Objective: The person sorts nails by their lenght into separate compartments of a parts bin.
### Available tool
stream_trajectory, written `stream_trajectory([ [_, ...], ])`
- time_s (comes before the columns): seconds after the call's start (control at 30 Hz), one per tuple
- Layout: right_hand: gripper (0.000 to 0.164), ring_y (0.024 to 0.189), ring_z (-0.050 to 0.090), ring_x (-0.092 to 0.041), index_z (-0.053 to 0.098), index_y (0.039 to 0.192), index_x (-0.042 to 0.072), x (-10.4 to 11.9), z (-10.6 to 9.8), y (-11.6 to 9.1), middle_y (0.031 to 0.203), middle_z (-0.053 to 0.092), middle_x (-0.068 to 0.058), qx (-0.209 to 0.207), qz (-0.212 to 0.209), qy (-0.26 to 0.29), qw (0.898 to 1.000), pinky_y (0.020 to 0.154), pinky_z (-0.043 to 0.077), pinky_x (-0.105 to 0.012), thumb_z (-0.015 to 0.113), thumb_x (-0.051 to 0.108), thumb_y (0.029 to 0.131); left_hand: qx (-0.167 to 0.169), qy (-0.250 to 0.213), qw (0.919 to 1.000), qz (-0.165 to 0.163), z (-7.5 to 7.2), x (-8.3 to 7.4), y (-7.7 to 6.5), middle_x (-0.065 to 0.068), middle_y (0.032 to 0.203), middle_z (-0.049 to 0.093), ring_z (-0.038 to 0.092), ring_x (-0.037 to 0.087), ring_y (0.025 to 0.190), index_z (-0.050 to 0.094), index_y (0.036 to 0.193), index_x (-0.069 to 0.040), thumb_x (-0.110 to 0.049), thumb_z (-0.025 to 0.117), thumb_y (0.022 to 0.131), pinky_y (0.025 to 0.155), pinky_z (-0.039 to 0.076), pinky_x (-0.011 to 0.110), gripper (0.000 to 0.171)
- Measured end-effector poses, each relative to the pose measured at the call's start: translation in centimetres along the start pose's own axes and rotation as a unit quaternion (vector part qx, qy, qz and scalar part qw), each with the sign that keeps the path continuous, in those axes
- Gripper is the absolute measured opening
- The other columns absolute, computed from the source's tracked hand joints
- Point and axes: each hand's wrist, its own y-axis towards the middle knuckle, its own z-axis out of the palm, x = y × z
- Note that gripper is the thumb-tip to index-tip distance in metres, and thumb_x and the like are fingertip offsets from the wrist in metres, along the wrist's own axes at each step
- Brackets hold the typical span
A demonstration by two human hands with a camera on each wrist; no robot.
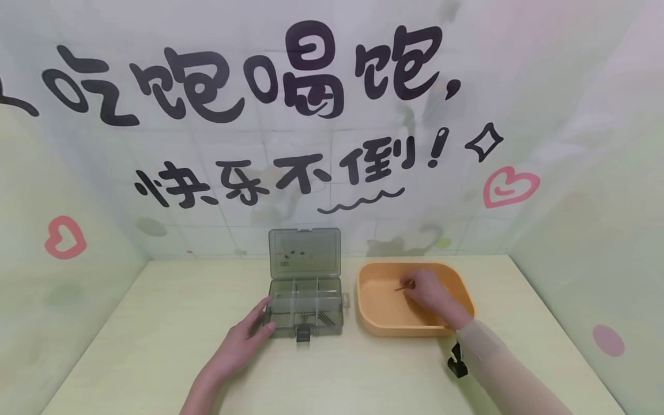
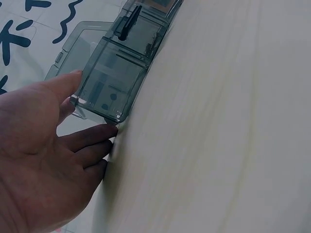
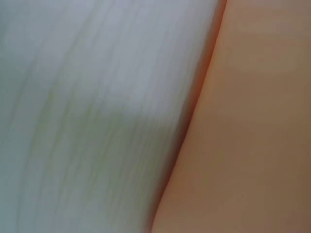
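Note:
My left hand (image 1: 241, 340) touches the left side of a grey see-through compartment box (image 1: 306, 305), its fingers fairly straight and the thumb near the front corner. In the left wrist view that hand (image 2: 53, 150) lies against the box's end (image 2: 109, 82). The box's lid (image 1: 305, 253) stands raised at the back. Several thin dark metal pieces (image 1: 325, 318) lie in its front compartments. Over the orange tray (image 1: 381, 331), my right hand (image 1: 427, 288) pinches a thin, small stick-like piece (image 1: 402, 288); its exact kind is too small to tell. The right wrist view does not show this hand.
A black clip-like part (image 1: 457, 363) hangs under the right sleeve. The box's front latch (image 1: 303, 333) sticks out over the pale wooden table (image 1: 332, 380). Behind rises a printed wall (image 1: 207, 144), with side walls at left and right.

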Motion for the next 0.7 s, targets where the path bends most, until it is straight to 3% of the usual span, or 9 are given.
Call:
stream_trajectory([
  [0.3,0.011,0.076,0.060,-0.018,0.077,0.085,0.002,-0.47,0.30,0.31,0.086,0.073,-0.009,-0.008,-0.031,-0.012,0.999,0.072,0.056,-0.038,0.073,-0.007,0.081,-0.002,-0.002,1.0000,-0.007,0.09,0.11,0.04,0.031,0.153,0.042,0.038,0.050,0.142,0.030,0.163,-0.021,-0.035,0.058,0.106,0.115,0.026,0.065,0.065],
  [0.7,0.012,0.076,0.062,-0.017,0.079,0.086,0.001,0.07,0.30,0.29,0.085,0.074,-0.008,0.018,-0.009,-0.031,0.999,0.073,0.058,-0.039,0.070,-0.007,0.086,-0.003,-0.004,1.0000,-0.008,0.18,0.17,0.06,0.031,0.153,0.042,0.038,0.050,0.141,0.030,0.163,-0.021,-0.036,0.059,0.106,0.115,0.027,0.066,0.066],
])
